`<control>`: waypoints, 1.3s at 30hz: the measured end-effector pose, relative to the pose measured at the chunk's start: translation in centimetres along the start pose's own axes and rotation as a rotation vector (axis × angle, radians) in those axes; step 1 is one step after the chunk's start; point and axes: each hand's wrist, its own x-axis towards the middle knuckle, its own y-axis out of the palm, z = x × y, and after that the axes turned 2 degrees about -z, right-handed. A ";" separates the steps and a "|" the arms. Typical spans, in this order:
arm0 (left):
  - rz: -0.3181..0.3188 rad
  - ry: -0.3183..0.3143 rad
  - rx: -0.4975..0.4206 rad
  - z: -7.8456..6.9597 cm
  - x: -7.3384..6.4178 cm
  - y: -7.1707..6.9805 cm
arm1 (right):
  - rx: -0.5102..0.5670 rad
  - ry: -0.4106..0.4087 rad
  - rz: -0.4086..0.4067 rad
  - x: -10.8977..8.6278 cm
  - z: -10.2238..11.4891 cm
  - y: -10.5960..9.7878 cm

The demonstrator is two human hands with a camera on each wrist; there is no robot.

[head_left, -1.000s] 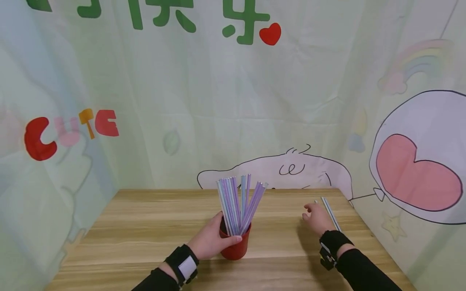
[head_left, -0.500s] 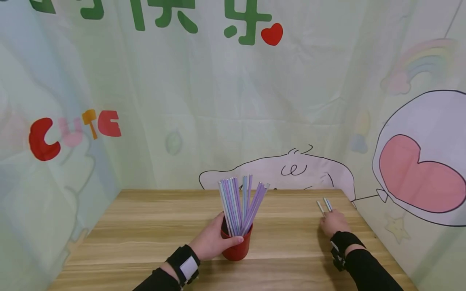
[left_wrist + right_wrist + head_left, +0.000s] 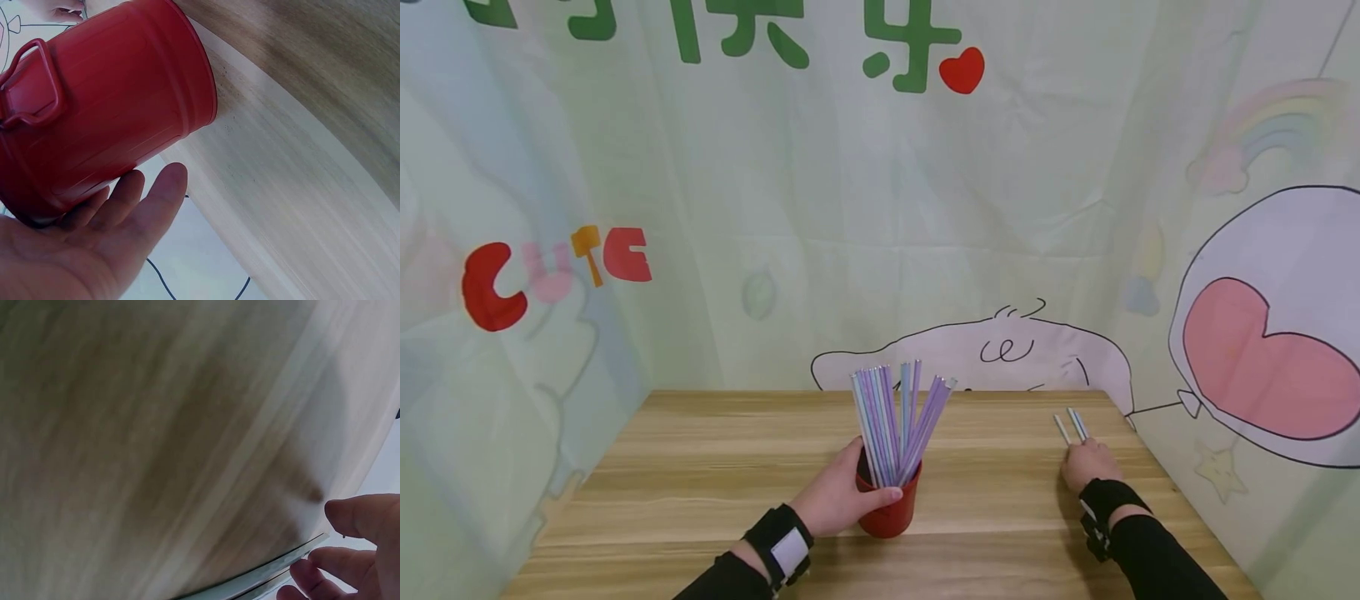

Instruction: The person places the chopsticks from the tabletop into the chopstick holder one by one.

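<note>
A small red metal bucket stands on the table, bundled full of purple and pale blue drinking straws. My left hand grips it from the left, thumb over the rim; in the left wrist view the fingers lie along its side beneath a wire handle. At the table's right side, my right hand is down over several loose straws, whose far ends stick out beyond it. In the right wrist view its fingertips are right at pale straws, with the thumb held apart.
The wood-grain table ends at a printed cloth backdrop behind and at both sides. The table's right edge runs close past my right hand.
My right hand has moved right and down onto the loose straws, then nearly stopped. My left hand keeps holding the bucket in place. The head view has shifted slightly.
</note>
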 end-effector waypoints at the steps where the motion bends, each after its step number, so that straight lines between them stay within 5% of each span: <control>1: 0.001 0.001 -0.002 0.0 0.0 0.0 | -0.003 -0.001 0.005 -0.1 0.0 0.0; 14: 0.006 0.009 -0.016 0.0 0.0 -0.2 | 0.083 -0.051 -0.035 0.6 -0.4 0.6; 23: 0.006 0.014 -0.014 -0.2 -0.2 -0.1 | 0.168 -0.022 0.002 0.0 1.4 0.0; 31: 0.007 0.018 -0.024 -0.1 -0.2 0.0 | 0.220 -0.083 -0.037 0.7 2.1 1.4; 39: 0.010 0.035 -0.035 0.0 0.0 0.0 | 0.311 0.016 0.089 0.9 3.0 1.4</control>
